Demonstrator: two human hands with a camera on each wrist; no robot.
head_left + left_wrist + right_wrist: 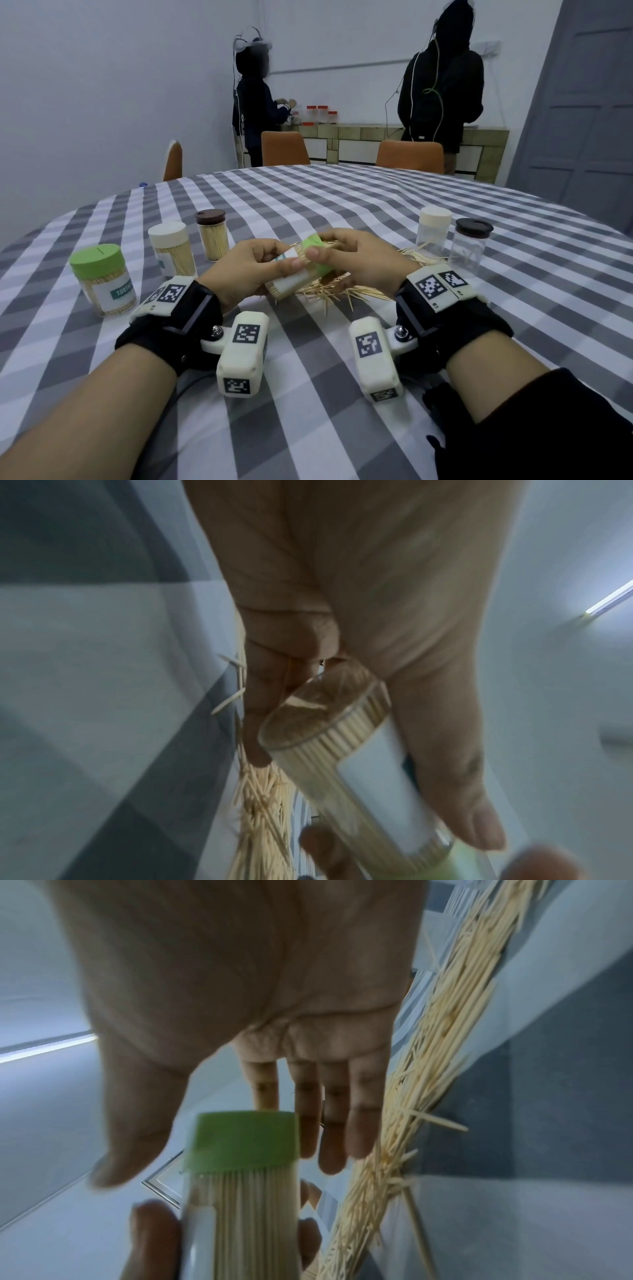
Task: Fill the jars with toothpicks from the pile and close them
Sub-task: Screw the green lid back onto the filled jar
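Note:
A clear jar [287,284] packed with toothpicks lies tilted above the toothpick pile [356,291] at the table's middle. My left hand [274,260] grips its labelled body; the left wrist view shows the thumb [462,791] along the jar [342,750]. My right hand [325,250] holds the green lid [313,241] on the jar's mouth, thumb in front and fingers behind. In the right wrist view the green lid [243,1139] sits on the jar [246,1218], beside the pile [428,1042].
Three filled, lidded jars stand at the left: green lid [102,277], cream lid [171,250], brown lid [211,234]. Two almost empty lidded jars stand at the right: cream [433,229] and dark [471,245]. Orange chairs [284,149] and two people stand beyond the checked table [342,205].

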